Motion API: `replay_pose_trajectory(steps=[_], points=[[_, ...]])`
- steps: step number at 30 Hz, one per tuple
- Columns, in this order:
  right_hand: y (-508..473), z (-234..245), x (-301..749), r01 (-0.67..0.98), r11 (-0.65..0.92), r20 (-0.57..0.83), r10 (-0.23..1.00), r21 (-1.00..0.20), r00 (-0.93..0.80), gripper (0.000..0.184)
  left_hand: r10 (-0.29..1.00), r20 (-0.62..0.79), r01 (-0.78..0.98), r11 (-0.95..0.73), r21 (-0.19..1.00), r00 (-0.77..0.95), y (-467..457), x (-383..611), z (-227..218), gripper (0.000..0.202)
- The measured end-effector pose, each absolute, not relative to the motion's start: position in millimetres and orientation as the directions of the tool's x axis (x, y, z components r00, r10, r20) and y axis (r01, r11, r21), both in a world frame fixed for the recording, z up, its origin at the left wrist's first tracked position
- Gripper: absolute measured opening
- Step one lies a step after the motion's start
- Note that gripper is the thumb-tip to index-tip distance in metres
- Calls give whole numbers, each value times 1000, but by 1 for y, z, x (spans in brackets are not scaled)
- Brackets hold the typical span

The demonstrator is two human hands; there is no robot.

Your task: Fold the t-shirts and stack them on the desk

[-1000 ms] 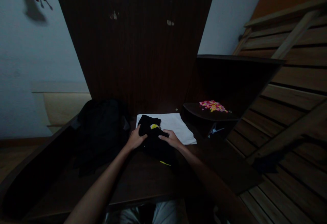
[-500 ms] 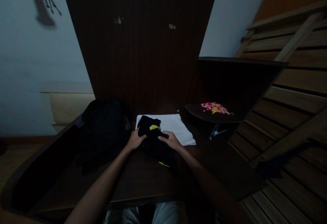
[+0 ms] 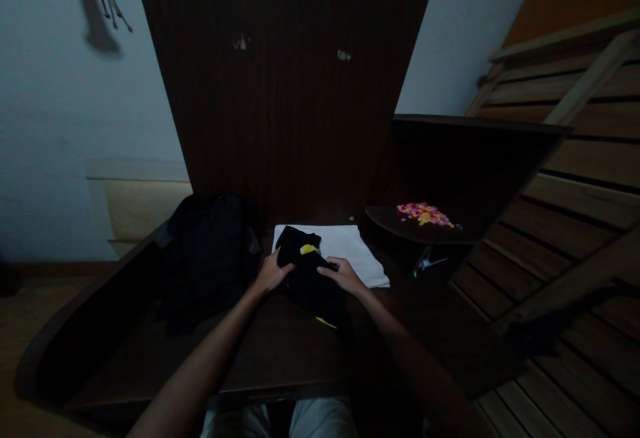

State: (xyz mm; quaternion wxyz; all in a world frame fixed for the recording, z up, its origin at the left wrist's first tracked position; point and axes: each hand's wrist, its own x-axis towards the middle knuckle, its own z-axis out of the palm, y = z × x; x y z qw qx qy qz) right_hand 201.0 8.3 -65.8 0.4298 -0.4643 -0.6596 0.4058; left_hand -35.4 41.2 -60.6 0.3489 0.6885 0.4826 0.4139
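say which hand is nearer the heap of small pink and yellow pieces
Right. The right hand, at the right side of the black cloth, is left of the heap; the left hand is farther left.

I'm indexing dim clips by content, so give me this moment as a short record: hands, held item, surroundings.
left hand: holding the black cloth's left side, thumb on top
right hand: holding its right side, thumb on top
held item: black cloth, yellow showing in two spots
behind it: white cloth, partly hidden from view
left: black bundle, details too dark
right: shelf bearing small pink and yellow pieces
lighting: dim
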Motion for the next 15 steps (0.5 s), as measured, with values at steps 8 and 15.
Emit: replay_pose_trajectory(steps=[8,15], points=[[11,-50,220,313,309,295,951,-898,-91,34,960,238,381,-278,882,150,42,-79,-31,40],[16,-14,251,348,315,299,949,-883,-100,35,918,349,356,-395,847,190,38,-119,29,33]])
